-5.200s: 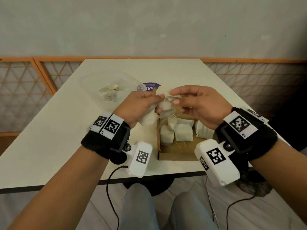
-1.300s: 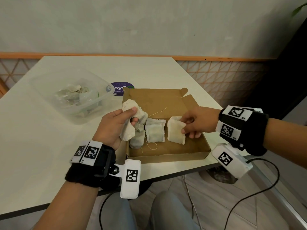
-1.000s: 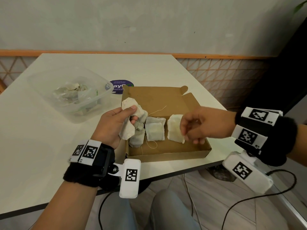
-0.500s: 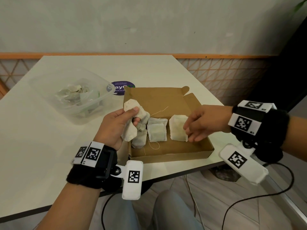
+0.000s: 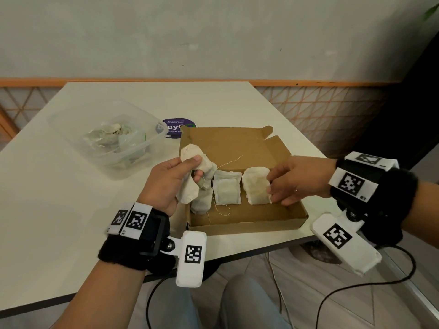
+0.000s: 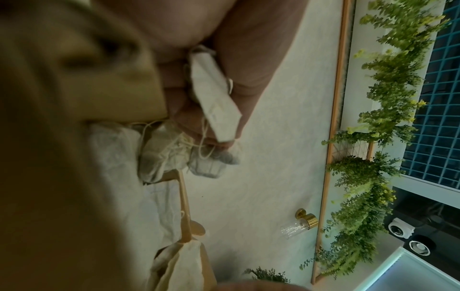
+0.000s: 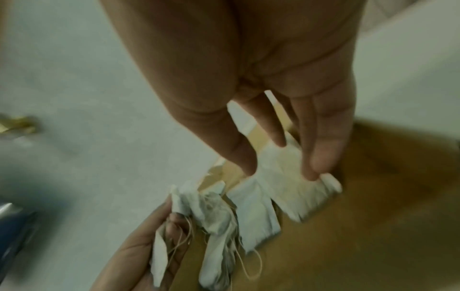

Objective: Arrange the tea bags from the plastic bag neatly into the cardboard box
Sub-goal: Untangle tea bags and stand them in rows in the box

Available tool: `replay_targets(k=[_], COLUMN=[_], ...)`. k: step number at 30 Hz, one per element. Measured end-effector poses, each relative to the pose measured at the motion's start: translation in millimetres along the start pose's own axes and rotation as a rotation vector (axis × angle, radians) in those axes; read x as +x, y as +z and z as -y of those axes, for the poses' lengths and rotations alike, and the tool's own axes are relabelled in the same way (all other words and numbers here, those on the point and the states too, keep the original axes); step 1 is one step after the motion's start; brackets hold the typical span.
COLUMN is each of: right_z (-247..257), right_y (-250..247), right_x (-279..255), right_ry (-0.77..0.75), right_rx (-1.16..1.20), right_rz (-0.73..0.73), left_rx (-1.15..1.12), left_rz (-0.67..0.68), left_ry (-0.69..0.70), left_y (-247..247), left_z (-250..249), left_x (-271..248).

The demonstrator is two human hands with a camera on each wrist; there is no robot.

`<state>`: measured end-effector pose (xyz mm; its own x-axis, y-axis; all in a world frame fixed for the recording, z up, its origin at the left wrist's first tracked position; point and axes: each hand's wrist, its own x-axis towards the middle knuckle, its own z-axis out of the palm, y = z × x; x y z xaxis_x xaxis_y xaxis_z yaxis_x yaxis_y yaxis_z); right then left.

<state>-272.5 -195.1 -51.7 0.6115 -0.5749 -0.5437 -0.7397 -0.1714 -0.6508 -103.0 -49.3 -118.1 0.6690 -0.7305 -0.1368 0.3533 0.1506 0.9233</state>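
An open brown cardboard box [image 5: 249,216] lies at the table's near edge. Two flat tea bags lie side by side inside: a middle tea bag [image 5: 226,191] and a right tea bag [image 5: 256,186]. My right hand [image 5: 270,187] reaches in from the right, and its straight fingers [image 7: 312,167] press on the right tea bag [image 7: 286,177]. My left hand [image 5: 195,168] grips a bunch of tea bags [image 5: 190,184] with loose strings over the box's left end. The bunch [image 6: 214,98] sits between thumb and fingers. A crumpled plastic bag [image 5: 111,136] with more tea bags lies in a clear tub.
The clear plastic tub [image 5: 71,119] stands to the left of the box. A round purple sticker [image 5: 174,125] lies behind the box. The white table [image 5: 59,198] ends just below the box, with my knees and cables under it. A wall runs behind.
Five seconds ago both hands held the bunch above the box. Since then my right hand lifted slightly off the right tea bag and came back onto it. The left hand kept its grip.
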Motion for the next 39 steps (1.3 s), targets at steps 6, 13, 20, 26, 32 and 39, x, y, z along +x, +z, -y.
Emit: replay_targets(k=[6, 13, 20, 26, 32, 39], right_z=[18, 38, 43, 35, 22, 28], right_y=[16, 49, 55, 45, 41, 28], right_x=[-4, 17, 23, 21, 23, 20], right_ry=[-0.194, -0.073, -0.006, -0.085, -0.152, -0.227], right_rx=[-0.183, -0.296, -0.19, -0.083, 0.085, 0.121], right_rz=[-0.022, 0.109, 0.125, 0.085, 0.025, -0.05], left_rx=[-0.047, -0.043, -0.018, -0.002, -0.016, -0.009], left_rz=[-0.005, -0.012, 0.008, 0.013, 0.016, 0.085], left_ry=[-0.009, 0.002, 0.006, 0.015, 0.007, -0.014], left_y=[1, 0, -1, -2, -2, -2], left_z=[1, 1, 3, 1, 3, -8], left_x=[0, 0, 2, 1, 2, 2])
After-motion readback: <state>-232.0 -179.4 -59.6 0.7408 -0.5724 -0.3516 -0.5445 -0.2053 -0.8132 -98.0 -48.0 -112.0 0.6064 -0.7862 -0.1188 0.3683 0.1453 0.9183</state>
